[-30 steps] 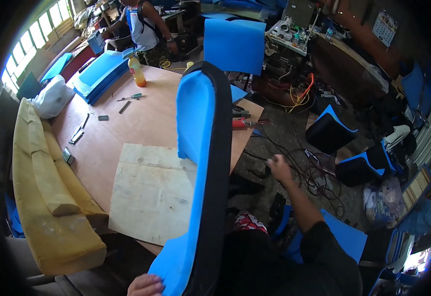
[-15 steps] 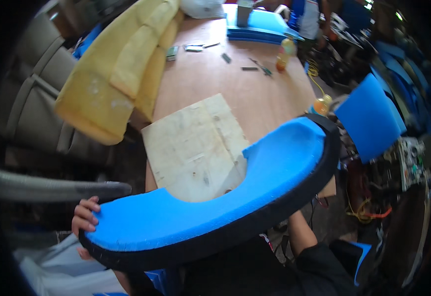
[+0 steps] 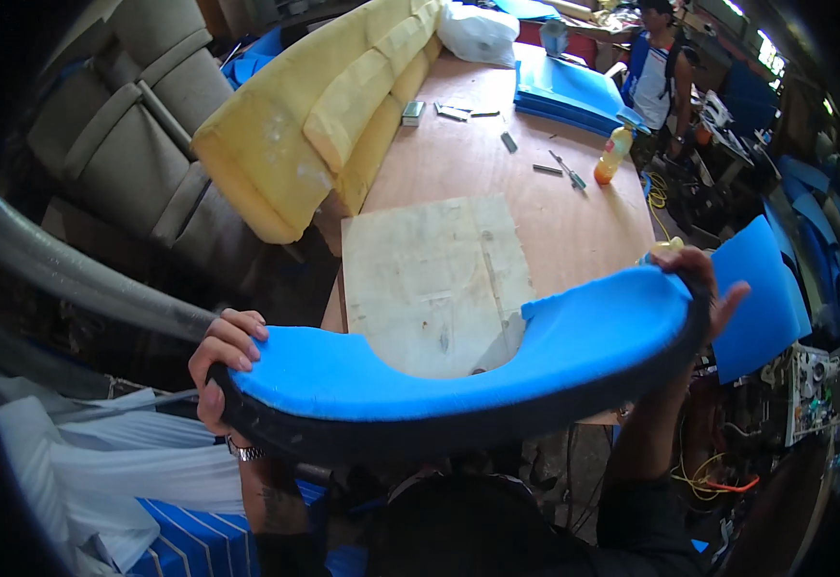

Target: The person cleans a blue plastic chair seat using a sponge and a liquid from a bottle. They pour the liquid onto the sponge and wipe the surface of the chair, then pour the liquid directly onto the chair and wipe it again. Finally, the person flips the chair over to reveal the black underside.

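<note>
Above the wooden table, both hands clamped on a curved blue foam piece; bottle of orange liquid beyond.

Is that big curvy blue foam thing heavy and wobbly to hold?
Probably light: the blue foam piece is held up only at its two ends, by the left hand and right hand. It keeps its curve between them without drooping, so it seems fairly stiff, though likely squashy under fingers.
</note>
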`<state>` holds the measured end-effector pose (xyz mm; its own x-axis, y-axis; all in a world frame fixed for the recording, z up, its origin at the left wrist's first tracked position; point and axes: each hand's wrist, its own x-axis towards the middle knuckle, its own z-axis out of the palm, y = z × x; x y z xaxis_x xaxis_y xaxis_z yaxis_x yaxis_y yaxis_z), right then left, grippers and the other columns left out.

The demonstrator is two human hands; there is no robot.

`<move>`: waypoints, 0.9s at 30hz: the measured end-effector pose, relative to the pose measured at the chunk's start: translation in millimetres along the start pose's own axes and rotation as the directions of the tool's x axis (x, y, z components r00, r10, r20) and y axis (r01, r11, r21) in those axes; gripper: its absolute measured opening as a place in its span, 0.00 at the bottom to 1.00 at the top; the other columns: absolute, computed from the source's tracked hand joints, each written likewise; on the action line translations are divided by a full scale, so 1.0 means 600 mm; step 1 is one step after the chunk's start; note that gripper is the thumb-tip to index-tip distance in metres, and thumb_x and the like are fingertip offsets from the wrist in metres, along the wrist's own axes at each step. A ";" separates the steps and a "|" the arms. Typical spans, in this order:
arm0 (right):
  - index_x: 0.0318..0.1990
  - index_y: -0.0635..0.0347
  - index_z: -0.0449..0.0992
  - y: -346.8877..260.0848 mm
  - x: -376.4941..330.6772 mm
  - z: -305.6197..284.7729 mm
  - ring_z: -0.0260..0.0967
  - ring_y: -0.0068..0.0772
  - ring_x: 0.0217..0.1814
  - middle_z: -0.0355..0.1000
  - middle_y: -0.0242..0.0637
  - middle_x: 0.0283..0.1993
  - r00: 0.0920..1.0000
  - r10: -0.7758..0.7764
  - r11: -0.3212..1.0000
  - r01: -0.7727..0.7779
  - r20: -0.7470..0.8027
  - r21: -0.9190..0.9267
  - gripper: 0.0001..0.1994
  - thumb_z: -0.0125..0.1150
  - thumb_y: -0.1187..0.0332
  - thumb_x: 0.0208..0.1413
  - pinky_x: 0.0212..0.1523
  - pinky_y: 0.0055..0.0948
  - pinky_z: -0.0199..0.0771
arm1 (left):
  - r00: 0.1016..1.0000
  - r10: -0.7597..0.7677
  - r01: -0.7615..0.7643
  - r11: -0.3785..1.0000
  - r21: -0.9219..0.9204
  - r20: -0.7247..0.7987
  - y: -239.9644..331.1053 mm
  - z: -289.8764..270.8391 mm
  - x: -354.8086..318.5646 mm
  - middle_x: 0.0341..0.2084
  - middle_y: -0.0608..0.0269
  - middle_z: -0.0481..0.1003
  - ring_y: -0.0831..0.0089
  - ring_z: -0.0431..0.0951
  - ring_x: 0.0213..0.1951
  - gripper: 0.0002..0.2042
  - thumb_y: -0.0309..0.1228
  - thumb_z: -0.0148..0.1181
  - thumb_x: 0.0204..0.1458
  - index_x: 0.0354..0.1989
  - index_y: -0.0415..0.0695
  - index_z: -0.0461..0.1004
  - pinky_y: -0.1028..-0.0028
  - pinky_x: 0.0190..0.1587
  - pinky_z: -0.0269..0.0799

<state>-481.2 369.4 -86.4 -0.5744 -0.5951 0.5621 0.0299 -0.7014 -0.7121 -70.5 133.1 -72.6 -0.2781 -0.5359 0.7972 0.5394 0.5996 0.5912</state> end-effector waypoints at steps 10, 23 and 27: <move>0.65 0.64 0.45 -0.092 -0.215 0.044 0.58 0.34 0.46 0.66 0.41 0.44 0.941 -0.331 0.909 0.339 0.072 -0.244 0.44 0.31 0.33 0.53 0.56 0.47 0.47 | 0.950 0.138 -0.117 0.989 -0.092 0.280 0.062 -0.040 -0.095 0.26 0.68 0.69 0.70 0.69 0.39 0.18 0.53 0.44 0.52 0.28 0.53 0.71 0.60 0.54 0.55; 0.65 0.51 0.46 -0.077 -0.412 0.214 0.61 0.39 0.50 0.67 0.39 0.46 0.745 -0.592 0.676 0.251 -0.307 -0.693 0.37 0.34 0.36 0.55 0.56 0.49 0.55 | 0.972 0.205 -0.138 0.892 -0.429 0.113 -0.070 -0.068 -0.045 0.30 0.70 0.68 0.68 0.65 0.45 0.14 0.49 0.44 0.53 0.30 0.54 0.70 0.55 0.60 0.50; 0.61 0.54 0.52 -0.077 -0.451 0.271 0.62 0.39 0.50 0.67 0.39 0.47 0.734 -0.529 0.702 0.095 -0.427 -0.706 0.34 0.35 0.38 0.55 0.55 0.46 0.57 | 0.993 0.107 -0.088 0.955 -0.284 0.052 -0.045 -0.150 -0.142 0.28 0.70 0.68 0.69 0.66 0.42 0.10 0.45 0.46 0.53 0.31 0.55 0.70 0.55 0.55 0.54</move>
<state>-194.1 498.8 -137.0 -0.7863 0.1015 0.6095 -0.6112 -0.2717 -0.7433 10.3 109.0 -167.4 -0.2602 -0.4371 0.8610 0.7649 0.4508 0.4600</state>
